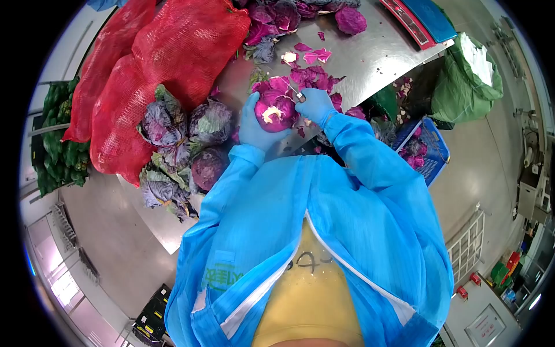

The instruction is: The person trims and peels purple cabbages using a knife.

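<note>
A purple cabbage (278,118) with a pale cut stem end facing up sits in my left hand (254,126), whose blue-gloved fingers curl round its left and lower side. Just to the right, my right hand (317,106), also gloved in blue, is closed round the handle of a small knife (300,96). Its short blade points up and left, close to the cabbage's upper right edge; whether it touches is hard to see. Torn purple leaves (314,77) lie on the metal table (370,63) beyond both hands.
Red mesh sacks (173,52) and untrimmed cabbages (211,121) crowd the left. More purple heads (350,21) lie at the far side, near a red-and-blue device (419,23). Right of the table are a blue crate (433,151) holding purple pieces and a green bag (465,87).
</note>
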Available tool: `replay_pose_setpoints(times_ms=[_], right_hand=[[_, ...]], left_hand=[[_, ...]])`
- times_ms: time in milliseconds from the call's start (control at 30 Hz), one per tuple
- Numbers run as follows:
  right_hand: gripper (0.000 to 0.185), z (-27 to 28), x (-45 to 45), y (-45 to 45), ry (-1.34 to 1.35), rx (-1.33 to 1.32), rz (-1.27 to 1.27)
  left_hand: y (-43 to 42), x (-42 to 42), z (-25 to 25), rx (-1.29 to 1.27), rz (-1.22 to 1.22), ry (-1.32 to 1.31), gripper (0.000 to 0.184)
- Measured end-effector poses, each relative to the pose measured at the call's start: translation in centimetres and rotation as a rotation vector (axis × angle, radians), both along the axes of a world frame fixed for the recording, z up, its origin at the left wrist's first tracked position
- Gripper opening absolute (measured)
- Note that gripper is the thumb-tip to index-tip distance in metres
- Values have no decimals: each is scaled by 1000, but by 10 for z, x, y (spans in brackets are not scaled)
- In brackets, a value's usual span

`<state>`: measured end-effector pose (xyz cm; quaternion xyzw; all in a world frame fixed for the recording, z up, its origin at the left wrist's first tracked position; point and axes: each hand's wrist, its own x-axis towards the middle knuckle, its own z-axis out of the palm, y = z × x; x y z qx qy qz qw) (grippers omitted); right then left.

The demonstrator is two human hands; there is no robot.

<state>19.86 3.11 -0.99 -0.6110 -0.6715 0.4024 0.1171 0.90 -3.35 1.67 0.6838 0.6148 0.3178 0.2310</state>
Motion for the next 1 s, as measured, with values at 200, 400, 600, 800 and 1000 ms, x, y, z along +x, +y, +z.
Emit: replay_pose_setpoints(times_ms=[200, 400, 600, 800, 1000], right_hand=[[24, -12, 18, -19, 107, 24, -257], [48, -53, 29, -16, 390, 17, -552], [79, 16, -18, -37, 452, 216, -362], [58, -6, -17, -30, 386, -17, -236], [31, -17, -9, -35, 14, 214, -99]], left_hand=[[0, -4, -13, -16, 24, -180, 110], [11, -11, -17, -119, 152, -321, 106], [11, -11, -21, -120, 192, -328, 104], [11, -9, -32, -106, 290, -470, 103], [15, -9, -37, -323, 532, -944, 92]])
